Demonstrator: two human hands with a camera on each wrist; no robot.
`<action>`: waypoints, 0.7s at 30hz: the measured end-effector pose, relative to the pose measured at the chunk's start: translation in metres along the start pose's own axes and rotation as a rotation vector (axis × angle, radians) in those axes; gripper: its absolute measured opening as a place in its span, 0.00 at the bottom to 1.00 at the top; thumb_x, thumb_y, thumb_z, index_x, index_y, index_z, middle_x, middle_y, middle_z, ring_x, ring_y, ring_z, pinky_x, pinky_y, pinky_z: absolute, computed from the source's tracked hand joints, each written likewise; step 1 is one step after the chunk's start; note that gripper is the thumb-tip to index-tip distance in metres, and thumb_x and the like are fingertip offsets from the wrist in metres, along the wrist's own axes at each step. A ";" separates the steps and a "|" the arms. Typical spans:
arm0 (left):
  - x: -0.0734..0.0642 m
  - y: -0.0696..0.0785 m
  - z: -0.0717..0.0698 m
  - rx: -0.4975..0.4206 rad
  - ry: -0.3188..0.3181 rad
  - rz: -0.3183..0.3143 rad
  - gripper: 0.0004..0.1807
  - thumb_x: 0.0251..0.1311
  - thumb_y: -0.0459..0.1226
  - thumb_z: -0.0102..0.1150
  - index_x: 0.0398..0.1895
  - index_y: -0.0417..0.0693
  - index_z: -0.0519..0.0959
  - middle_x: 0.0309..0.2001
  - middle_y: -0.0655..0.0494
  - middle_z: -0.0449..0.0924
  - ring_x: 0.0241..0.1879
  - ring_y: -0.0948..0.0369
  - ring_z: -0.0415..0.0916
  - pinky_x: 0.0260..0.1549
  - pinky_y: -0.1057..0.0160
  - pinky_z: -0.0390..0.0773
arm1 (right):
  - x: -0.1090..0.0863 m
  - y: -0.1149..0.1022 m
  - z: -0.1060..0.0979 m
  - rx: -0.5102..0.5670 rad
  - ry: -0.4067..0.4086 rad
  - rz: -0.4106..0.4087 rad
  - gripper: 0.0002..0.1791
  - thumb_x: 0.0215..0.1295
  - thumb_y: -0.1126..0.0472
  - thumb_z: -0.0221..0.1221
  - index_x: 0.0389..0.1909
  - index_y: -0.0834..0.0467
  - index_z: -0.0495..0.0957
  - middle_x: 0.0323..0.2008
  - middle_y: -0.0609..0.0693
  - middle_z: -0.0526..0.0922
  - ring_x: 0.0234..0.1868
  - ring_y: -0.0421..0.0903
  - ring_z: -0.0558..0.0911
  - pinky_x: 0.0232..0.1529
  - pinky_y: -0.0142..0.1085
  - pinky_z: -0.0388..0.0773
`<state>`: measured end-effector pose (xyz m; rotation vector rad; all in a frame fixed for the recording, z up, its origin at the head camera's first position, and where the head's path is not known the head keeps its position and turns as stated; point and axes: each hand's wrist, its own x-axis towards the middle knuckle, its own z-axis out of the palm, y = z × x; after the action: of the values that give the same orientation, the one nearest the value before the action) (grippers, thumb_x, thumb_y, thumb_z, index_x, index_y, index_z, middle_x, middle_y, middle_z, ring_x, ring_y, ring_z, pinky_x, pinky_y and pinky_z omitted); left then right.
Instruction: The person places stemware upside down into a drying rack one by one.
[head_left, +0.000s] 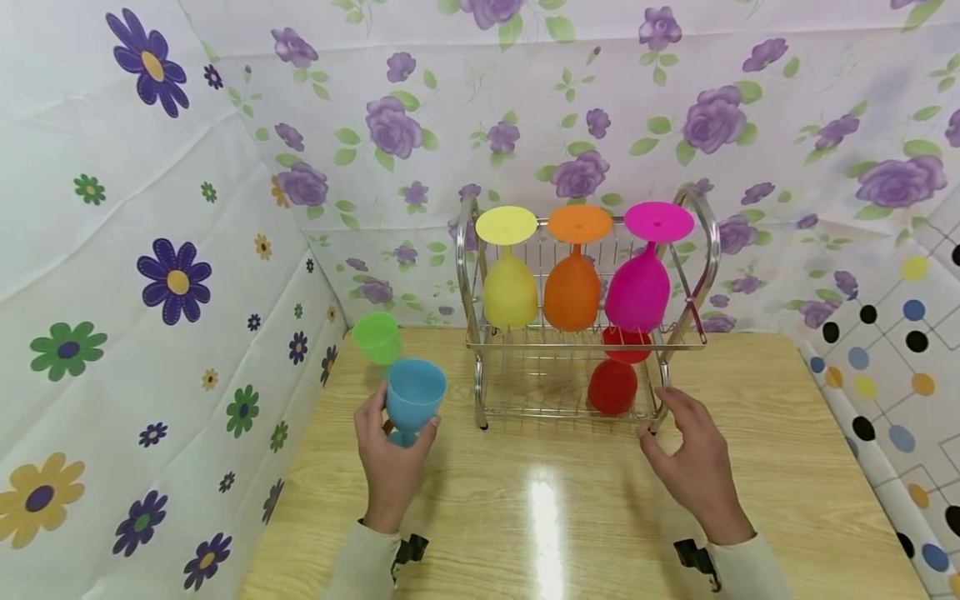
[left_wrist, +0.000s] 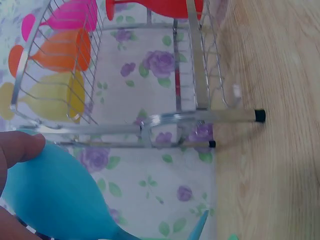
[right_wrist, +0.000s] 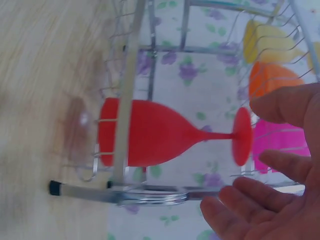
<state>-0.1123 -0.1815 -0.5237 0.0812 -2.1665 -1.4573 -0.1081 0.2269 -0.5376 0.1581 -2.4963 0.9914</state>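
My left hand (head_left: pixel 392 462) grips a blue plastic goblet (head_left: pixel 415 392), which stands mouth up between fingers and thumb, left of the wire dish rack. In the left wrist view the blue goblet (left_wrist: pixel 60 190) fills the lower left corner. Fingers spread and holding nothing, my right hand (head_left: pixel 693 467) is at the rack's right front leg; whether it touches the metal I cannot tell. On the lower tier of the dish rack (head_left: pixel 555 411), at its right end, a red goblet (head_left: pixel 612 387) hangs mouth down. Its stem and foot show in the right wrist view.
Yellow (head_left: pixel 510 292), orange (head_left: pixel 572 292) and magenta (head_left: pixel 637 292) goblets stand upside down along the upper tier. A light green goblet (head_left: pixel 377 337) is upright behind the blue one. Flowered cloth walls (head_left: pixel 450 75) close off the back and left of the wooden table (head_left: pixel 480 517).
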 end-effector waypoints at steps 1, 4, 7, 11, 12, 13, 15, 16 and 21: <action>-0.002 0.003 0.001 0.006 -0.016 0.015 0.51 0.54 0.36 0.81 0.81 0.48 0.64 0.69 0.37 0.62 0.69 0.46 0.66 0.62 0.34 0.77 | -0.001 -0.004 -0.001 -0.005 -0.011 -0.013 0.36 0.59 0.64 0.75 0.70 0.64 0.76 0.68 0.67 0.76 0.63 0.68 0.80 0.52 0.69 0.82; -0.009 0.013 0.004 0.034 -0.066 0.069 0.50 0.53 0.35 0.81 0.80 0.49 0.65 0.69 0.37 0.63 0.68 0.42 0.69 0.60 0.32 0.78 | -0.004 -0.016 -0.005 -0.010 -0.042 -0.071 0.40 0.56 0.64 0.77 0.71 0.64 0.75 0.69 0.66 0.75 0.63 0.68 0.80 0.53 0.69 0.82; -0.016 0.021 0.010 0.077 -0.111 0.133 0.50 0.52 0.35 0.82 0.79 0.49 0.67 0.68 0.37 0.65 0.66 0.39 0.72 0.58 0.30 0.78 | -0.006 -0.027 -0.008 -0.021 -0.063 -0.133 0.42 0.54 0.62 0.79 0.72 0.60 0.75 0.71 0.62 0.75 0.67 0.63 0.80 0.59 0.53 0.85; -0.021 0.030 0.018 0.111 -0.169 0.217 0.50 0.51 0.35 0.83 0.78 0.48 0.68 0.67 0.37 0.66 0.66 0.39 0.73 0.57 0.31 0.80 | -0.009 -0.041 -0.011 -0.027 -0.080 -0.200 0.46 0.52 0.59 0.81 0.74 0.56 0.74 0.73 0.56 0.75 0.68 0.57 0.79 0.65 0.18 0.69; -0.021 0.032 0.020 0.121 -0.184 0.239 0.50 0.50 0.35 0.83 0.78 0.48 0.68 0.67 0.38 0.66 0.66 0.39 0.73 0.57 0.32 0.81 | -0.010 -0.043 -0.012 -0.026 -0.085 -0.214 0.46 0.52 0.59 0.81 0.74 0.55 0.74 0.73 0.56 0.74 0.69 0.56 0.79 0.65 0.14 0.62; -0.022 0.034 0.022 0.130 -0.197 0.262 0.50 0.50 0.35 0.83 0.78 0.48 0.68 0.67 0.38 0.66 0.66 0.39 0.73 0.57 0.33 0.81 | -0.010 -0.046 -0.013 -0.026 -0.089 -0.229 0.47 0.51 0.59 0.81 0.75 0.55 0.74 0.73 0.55 0.74 0.69 0.56 0.79 0.66 0.12 0.58; -0.024 0.038 0.025 0.149 -0.226 0.303 0.51 0.49 0.35 0.84 0.78 0.48 0.69 0.67 0.38 0.66 0.66 0.39 0.73 0.56 0.34 0.82 | -0.012 -0.051 -0.014 -0.030 -0.095 -0.260 0.48 0.51 0.59 0.81 0.75 0.54 0.73 0.73 0.56 0.74 0.69 0.57 0.78 0.67 0.12 0.55; -0.025 0.039 0.026 0.164 -0.240 0.324 0.51 0.48 0.35 0.84 0.78 0.48 0.69 0.68 0.38 0.66 0.66 0.40 0.73 0.56 0.35 0.83 | -0.013 -0.054 -0.015 -0.030 -0.100 -0.273 0.48 0.51 0.58 0.81 0.76 0.54 0.73 0.73 0.56 0.74 0.69 0.57 0.78 0.68 0.12 0.55; -0.029 0.049 0.033 0.220 -0.318 0.425 0.52 0.47 0.36 0.86 0.77 0.47 0.69 0.68 0.40 0.67 0.64 0.43 0.73 0.53 0.42 0.86 | -0.017 -0.065 -0.021 -0.014 -0.135 -0.308 0.48 0.52 0.59 0.79 0.77 0.54 0.71 0.75 0.56 0.72 0.71 0.57 0.76 0.70 0.13 0.56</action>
<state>-0.0909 -0.1239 -0.5013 -0.5357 -2.3963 -1.0413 -0.0680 0.1919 -0.4915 0.6025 -2.4965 0.8582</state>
